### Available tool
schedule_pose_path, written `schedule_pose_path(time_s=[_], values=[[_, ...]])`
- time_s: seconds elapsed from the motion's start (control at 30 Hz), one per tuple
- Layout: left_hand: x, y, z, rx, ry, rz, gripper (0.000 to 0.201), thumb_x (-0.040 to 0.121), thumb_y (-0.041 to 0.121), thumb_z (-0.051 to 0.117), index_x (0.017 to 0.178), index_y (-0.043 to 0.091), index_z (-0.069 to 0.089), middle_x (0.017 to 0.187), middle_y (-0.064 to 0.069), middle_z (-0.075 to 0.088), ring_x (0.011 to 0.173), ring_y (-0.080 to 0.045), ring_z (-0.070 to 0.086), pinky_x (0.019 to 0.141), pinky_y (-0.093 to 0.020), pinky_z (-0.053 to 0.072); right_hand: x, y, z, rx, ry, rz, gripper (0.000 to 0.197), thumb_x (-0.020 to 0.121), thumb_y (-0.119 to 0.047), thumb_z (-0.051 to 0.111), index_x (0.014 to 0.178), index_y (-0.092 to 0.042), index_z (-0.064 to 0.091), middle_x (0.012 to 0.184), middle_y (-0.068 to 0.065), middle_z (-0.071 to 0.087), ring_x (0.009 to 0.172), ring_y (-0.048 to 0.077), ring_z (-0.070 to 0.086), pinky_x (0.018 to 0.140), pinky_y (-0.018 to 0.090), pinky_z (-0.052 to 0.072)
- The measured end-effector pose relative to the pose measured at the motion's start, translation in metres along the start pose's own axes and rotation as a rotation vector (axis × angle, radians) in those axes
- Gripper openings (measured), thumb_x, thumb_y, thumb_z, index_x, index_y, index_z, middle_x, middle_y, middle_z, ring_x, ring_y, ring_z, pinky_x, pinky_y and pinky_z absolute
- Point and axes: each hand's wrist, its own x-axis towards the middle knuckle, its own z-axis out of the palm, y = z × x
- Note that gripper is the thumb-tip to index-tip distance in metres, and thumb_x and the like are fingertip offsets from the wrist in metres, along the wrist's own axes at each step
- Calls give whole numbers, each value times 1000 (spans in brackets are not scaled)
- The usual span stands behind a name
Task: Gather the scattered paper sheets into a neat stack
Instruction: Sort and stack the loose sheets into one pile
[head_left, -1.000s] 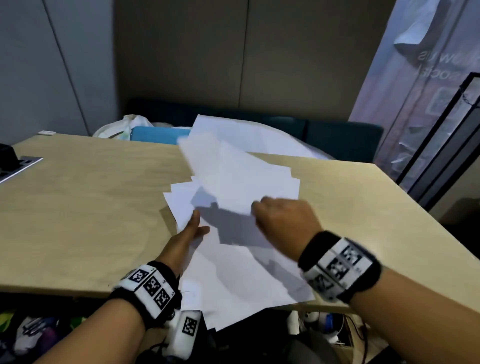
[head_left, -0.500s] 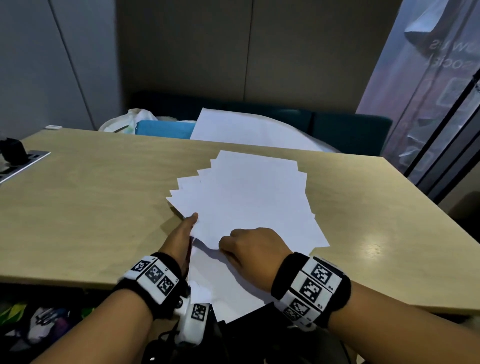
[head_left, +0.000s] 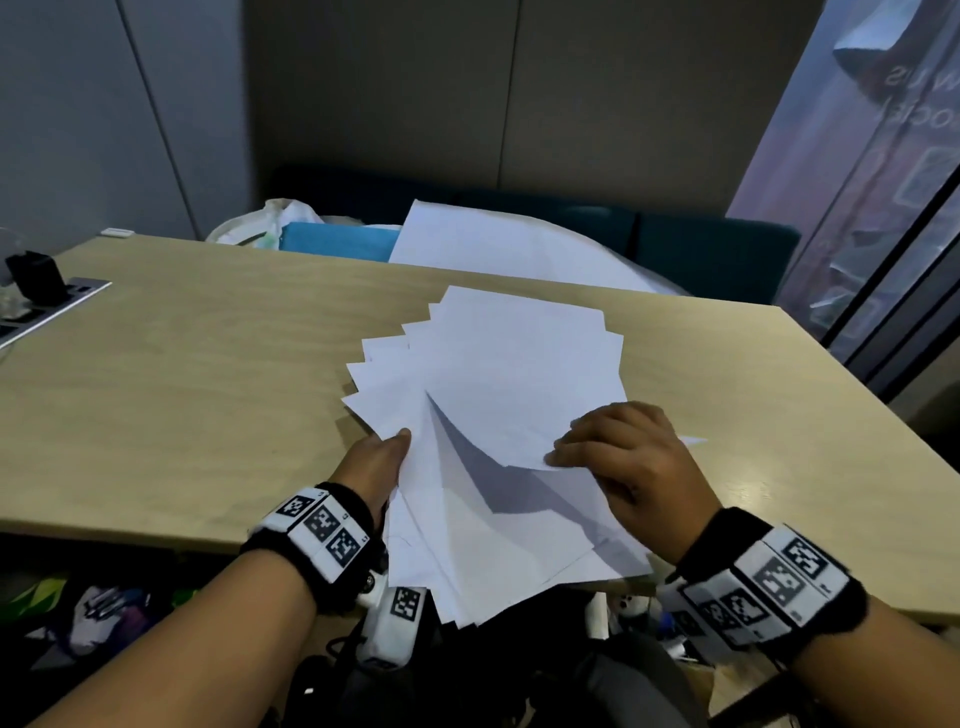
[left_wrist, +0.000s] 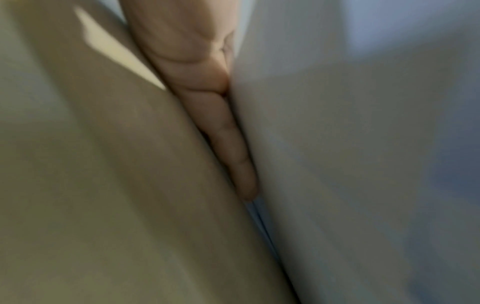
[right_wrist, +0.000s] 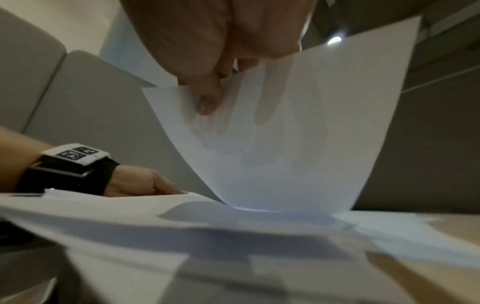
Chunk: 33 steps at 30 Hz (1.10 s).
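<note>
While my right hand (head_left: 631, 462) pinches the near edge of the top white paper sheet (head_left: 519, 395) and curls it upward, my left hand (head_left: 375, 464) lies flat-fingered against the left edge of the fanned white paper pile (head_left: 493, 545) on the pale wooden table (head_left: 182, 389).

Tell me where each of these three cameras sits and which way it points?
Head: worn on the head, facing forward and down at the table and the fanned paper sheets; both forearms, left hand and right hand show.
Left wrist: looks along the left hand's straight fingers lying against the paper's edge; blurred.
Right wrist: sits low, looking along the right hand, which pinches a lifted sheet.
Shared: the right wrist and head views both show the left hand and the lifted sheet.
</note>
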Motion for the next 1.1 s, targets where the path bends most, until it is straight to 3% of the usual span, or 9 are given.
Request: schedule_pose_path(time_s=[0.23,0.4,0.5,0.57,0.7,0.83,0.93,1.03,1.1], values=[[3,2,3,49,50,0,41,92,40,49,112,5,61,111,-17,67,97,-34,64,98,-47,48,-29,-10,17,268,-252,47,39,68,8,60,88,-23,72,101,-8,70,98,12,62,92,34,41],[2,2,8,-80,116,29,91,75,83,41,138,17,39,135,-7,50,122,-30,50,108,-48,38,-34,-25,28,391,-493,173,35,74,-4,53,96,-24,70,110,-6,67,104,5,54,91,0,28],[3,-6,8,-127,71,68,77,85,33,70,145,22,23,132,-1,54,118,-25,56,102,-43,43,-23,-31,17,476,-587,189,20,83,-33,62,101,-27,70,111,-10,65,106,3,55,90,10,40],[5,-12,4,15,42,79,76,83,1,69,143,16,26,129,-5,57,116,-27,58,98,-42,46,-7,-23,10,551,-575,272,32,82,-52,62,101,-27,70,106,-13,67,103,4,59,90,22,45],[7,-14,4,61,15,94,50,86,2,65,128,17,42,112,1,60,105,-21,59,86,-31,43,37,45,26,390,-305,825,35,83,-48,62,99,-17,68,100,0,71,94,17,65,87,33,50],[9,-18,1,91,-12,125,51,82,8,69,121,25,41,112,6,60,99,-14,59,81,-31,49,63,109,41,35,-586,1222,46,85,-31,65,119,-1,58,114,16,64,108,32,60,82,33,46],[10,-20,-2,48,-26,154,56,83,-2,66,123,27,38,115,3,61,110,-23,58,101,-43,44,72,122,41,-42,-760,1177,53,83,-28,69,128,-6,54,134,15,51,123,33,50,94,39,43],[6,-17,0,-4,-58,198,59,85,-11,59,122,28,36,112,6,60,103,-18,59,95,-38,44,85,111,43,-258,-999,1045,55,79,-27,62,133,-27,52,137,10,47,117,36,54,87,42,51],[6,-17,1,-43,-70,206,61,85,-15,56,123,28,35,111,6,60,100,-14,60,90,-35,44,93,112,53,-346,-1087,944,55,78,-37,57,132,-24,55,137,10,50,118,37,54,91,48,50]])
